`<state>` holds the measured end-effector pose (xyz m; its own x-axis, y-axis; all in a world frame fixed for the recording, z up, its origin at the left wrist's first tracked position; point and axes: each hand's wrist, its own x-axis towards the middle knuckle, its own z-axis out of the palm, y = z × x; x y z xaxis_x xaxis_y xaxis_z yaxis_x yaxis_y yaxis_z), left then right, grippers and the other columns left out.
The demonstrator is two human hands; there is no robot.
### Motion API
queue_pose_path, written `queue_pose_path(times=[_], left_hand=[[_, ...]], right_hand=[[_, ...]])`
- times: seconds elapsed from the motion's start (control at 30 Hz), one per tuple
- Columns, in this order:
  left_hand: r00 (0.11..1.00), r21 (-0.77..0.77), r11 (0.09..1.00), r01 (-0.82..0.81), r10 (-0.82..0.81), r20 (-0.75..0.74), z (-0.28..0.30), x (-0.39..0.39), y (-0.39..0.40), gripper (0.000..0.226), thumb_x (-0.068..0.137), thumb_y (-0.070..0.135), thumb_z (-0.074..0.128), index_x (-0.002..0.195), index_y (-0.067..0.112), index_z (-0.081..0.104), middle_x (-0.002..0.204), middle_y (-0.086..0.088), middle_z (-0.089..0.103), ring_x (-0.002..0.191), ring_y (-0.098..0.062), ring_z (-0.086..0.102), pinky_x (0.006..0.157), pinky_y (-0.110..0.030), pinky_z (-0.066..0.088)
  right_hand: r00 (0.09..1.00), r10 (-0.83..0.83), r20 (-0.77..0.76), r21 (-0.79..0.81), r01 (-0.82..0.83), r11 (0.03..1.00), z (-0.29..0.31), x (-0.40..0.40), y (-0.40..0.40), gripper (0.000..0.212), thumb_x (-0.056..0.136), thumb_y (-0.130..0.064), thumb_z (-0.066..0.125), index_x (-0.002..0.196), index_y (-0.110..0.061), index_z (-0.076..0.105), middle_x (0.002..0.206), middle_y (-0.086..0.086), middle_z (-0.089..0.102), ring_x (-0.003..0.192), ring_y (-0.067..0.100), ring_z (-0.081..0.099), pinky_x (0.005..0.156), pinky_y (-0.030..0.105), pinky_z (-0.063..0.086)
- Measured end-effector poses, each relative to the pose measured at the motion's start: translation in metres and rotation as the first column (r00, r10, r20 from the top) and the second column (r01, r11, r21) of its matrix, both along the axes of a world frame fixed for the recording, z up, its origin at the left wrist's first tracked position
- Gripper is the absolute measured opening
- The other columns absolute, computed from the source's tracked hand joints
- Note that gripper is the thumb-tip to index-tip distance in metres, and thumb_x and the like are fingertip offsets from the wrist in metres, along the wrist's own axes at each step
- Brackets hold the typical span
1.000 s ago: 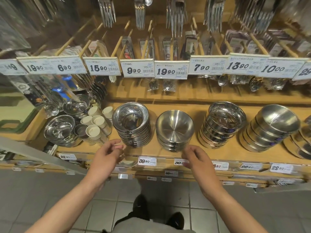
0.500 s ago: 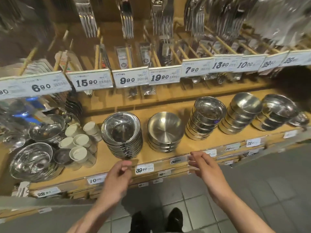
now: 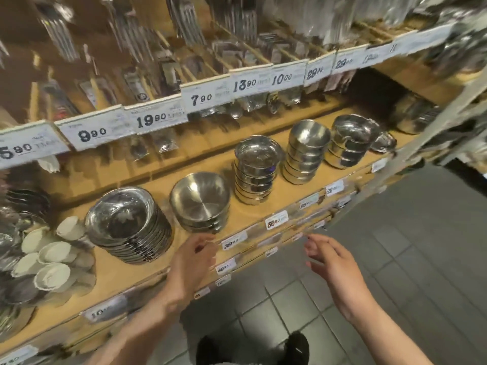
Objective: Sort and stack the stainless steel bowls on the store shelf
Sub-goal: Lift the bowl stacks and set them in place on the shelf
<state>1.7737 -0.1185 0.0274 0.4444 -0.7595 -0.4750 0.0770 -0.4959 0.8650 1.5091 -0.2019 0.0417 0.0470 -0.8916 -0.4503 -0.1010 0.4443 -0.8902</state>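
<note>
Both hands, left (image 3: 193, 262) & right (image 3: 333, 264), hover w/ loosely curled fingers (nothing held) before shelf edge (image 3: 263, 227).

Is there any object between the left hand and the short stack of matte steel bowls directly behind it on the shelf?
Nothing visible blocks it. The left hand hovers at the shelf's front edge, just below the matte bowl stack, with only bare shelf between them. The shiny plate stack sits off to the left.
</note>
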Motion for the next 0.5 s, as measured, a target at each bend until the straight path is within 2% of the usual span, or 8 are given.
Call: queue_pose_path(times=[0.07,0.13,0.2,0.27,0.37,0.43,0.5], left_hand=[[0.999,-0.011,1.000,0.001,-0.001,-0.035,0.003,-0.018,-0.009,0.024,0.093,0.028,0.067,0.116,0.022,0.064,0.116,-0.004,0.066,0.101,-0.023,0.069,0.093,-0.044,0.057],[0.999,-0.023,0.999,-0.032,0.032,-0.007,0.006,-0.040,-0.019,0.013,0.096,0.024,0.065,0.108,0.023,0.066,0.112,-0.001,0.067,0.097,-0.021,0.069,0.082,-0.035,0.058],[0.995,-0.035,0.996,-0.081,0.083,0.051,0.007,-0.064,-0.030,0.006,0.096,0.023,0.062,0.095,0.024,0.068,0.096,0.009,0.071,0.089,-0.019,0.069,0.079,-0.035,0.056],[0.991,-0.009,0.995,-0.103,0.103,0.089,0.011,-0.087,-0.041,0.009,0.093,0.027,0.061,0.097,0.025,0.069,0.085,0.018,0.073,0.082,-0.013,0.069,0.077,-0.037,0.057],[0.986,-0.027,0.986,-0.166,0.166,0.019,0.013,-0.112,-0.053,0.008,0.096,0.021,0.060,0.100,0.021,0.068,0.078,0.010,0.072,0.070,-0.005,0.067,0.064,-0.023,0.056],[0.978,-0.036,0.978,-0.205,0.206,0.021,0.014,-0.124,-0.055,0.008,0.097,0.017,0.060,0.097,0.016,0.067,0.076,0.009,0.071,0.071,-0.005,0.067,0.067,-0.022,0.056],[0.964,-0.023,0.964,-0.267,0.267,0.014,0.014,-0.131,-0.052,0.007,0.096,0.017,0.062,0.096,0.015,0.068,0.084,0.005,0.071,0.083,-0.012,0.068,0.076,-0.030,0.058]], right_hand=[[1.000,0.001,0.009,0.005,-0.001,1.000,-0.004,-0.022,-0.008,0.028,0.104,-0.022,0.049,0.101,-0.022,0.077,0.097,-0.005,0.077,0.087,0.004,0.070,0.081,0.032,0.053],[0.999,0.014,0.029,0.017,-0.015,1.000,-0.007,-0.048,-0.020,0.027,0.104,-0.021,0.050,0.102,-0.022,0.077,0.100,0.001,0.077,0.091,0.010,0.071,0.080,0.032,0.054],[0.998,0.035,0.042,0.034,-0.037,0.999,-0.008,-0.075,-0.036,0.028,0.104,-0.020,0.052,0.097,-0.020,0.079,0.101,0.007,0.077,0.097,0.018,0.070,0.079,0.033,0.054],[0.998,0.043,0.053,0.033,-0.045,0.998,-0.007,-0.099,-0.051,0.028,0.103,-0.018,0.053,0.092,-0.018,0.079,0.101,0.007,0.078,0.094,0.017,0.070,0.079,0.033,0.054],[0.994,0.067,0.087,0.013,-0.068,0.998,-0.006,-0.128,-0.075,0.021,0.102,-0.019,0.055,0.098,-0.014,0.075,0.104,0.012,0.075,0.093,0.021,0.069,0.078,0.033,0.053],[0.989,0.106,0.104,0.015,-0.108,0.994,-0.005,-0.138,-0.088,0.021,0.102,-0.022,0.055,0.102,-0.012,0.074,0.103,0.013,0.073,0.094,0.023,0.068,0.078,0.034,0.054],[0.983,0.137,0.119,0.025,-0.141,0.990,-0.007,-0.143,-0.098,0.022,0.104,-0.021,0.052,0.107,-0.013,0.072,0.106,0.010,0.073,0.097,0.022,0.069,0.079,0.034,0.054]])
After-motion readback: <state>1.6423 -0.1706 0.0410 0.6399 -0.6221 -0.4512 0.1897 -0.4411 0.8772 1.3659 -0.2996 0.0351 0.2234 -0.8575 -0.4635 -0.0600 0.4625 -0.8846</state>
